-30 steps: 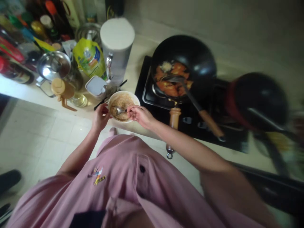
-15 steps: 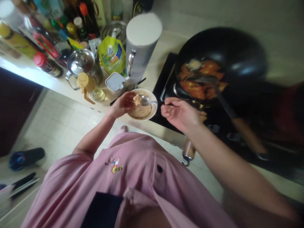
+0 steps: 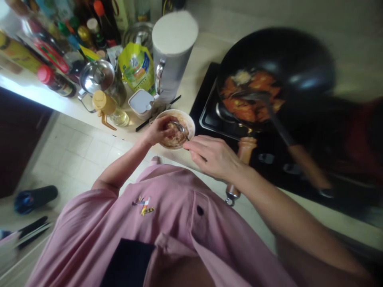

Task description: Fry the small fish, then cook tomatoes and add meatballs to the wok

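Observation:
A white bowl (image 3: 191, 123) of pale, wet minced paste (image 3: 172, 141) stands at the counter's front edge. My left hand (image 3: 160, 131) reaches over its left rim, fingers curled inside the bowl; what they hold is hidden. My right hand (image 3: 214, 155) is closed on the dark handle of a metal spoon (image 3: 179, 126), whose head lies in the bowl against my left fingers. To the right, a black wok (image 3: 287, 48) on the stove holds reddish food (image 3: 254, 81) with a pale lump (image 3: 241, 78) on it. A wooden-handled spatula (image 3: 279, 123) rests in the wok.
Left of the bowl are a white lidded tub (image 3: 141, 102), an oil bottle (image 3: 109, 109), a steel pot (image 3: 98, 77) and a yellow pouch (image 3: 137, 65). A tall pitcher (image 3: 175, 34) stands behind. The wok's wooden handle (image 3: 247, 149) sticks out toward me.
My right hand has turned over and come closer, tilting the spoon head down into the bowl. My left fingers have moved further inside. The lump beside the spoon no longer shows.

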{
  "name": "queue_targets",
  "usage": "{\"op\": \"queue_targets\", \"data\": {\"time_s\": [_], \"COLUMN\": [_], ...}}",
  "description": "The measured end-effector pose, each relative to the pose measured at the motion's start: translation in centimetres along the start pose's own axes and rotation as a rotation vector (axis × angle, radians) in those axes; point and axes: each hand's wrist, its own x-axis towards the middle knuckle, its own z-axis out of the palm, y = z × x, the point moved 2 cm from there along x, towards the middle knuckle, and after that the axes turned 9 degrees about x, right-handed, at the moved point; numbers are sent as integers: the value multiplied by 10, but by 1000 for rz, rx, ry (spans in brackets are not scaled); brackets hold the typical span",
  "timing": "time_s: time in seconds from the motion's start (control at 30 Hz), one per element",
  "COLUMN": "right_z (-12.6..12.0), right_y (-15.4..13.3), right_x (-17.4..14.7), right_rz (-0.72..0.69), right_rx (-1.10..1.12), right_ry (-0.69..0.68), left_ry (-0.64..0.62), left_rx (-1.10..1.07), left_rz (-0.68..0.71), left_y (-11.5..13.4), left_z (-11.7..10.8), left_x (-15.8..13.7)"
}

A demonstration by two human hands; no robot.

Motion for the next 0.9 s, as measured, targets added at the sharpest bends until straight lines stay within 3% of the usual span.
{"op": "queue_targets", "data": {"time_s": [0.1,0.3,0.47,0.73,0.9], "right_z": [-6,-29,-30,-37,-42], "right_y": [-2,0,1,1,-8], "right_x": [1,-4,-9,-28,-29], "right_rz": [-36,72,129,197,173], "right_rx": [-35,206,257,324,243], "right_ry": [77,407,449,539,588], "left_ry": [3,142,232,54,25], "left_rx": [-63,-176,-37,-367,-469], "left_rz": [-56,-163,-182,-161,-265], "left_y": [3,-2,-5,9,6], "left_z": [0,-4,-4,1,1], "left_x": [-2,0,8,9,9]}}
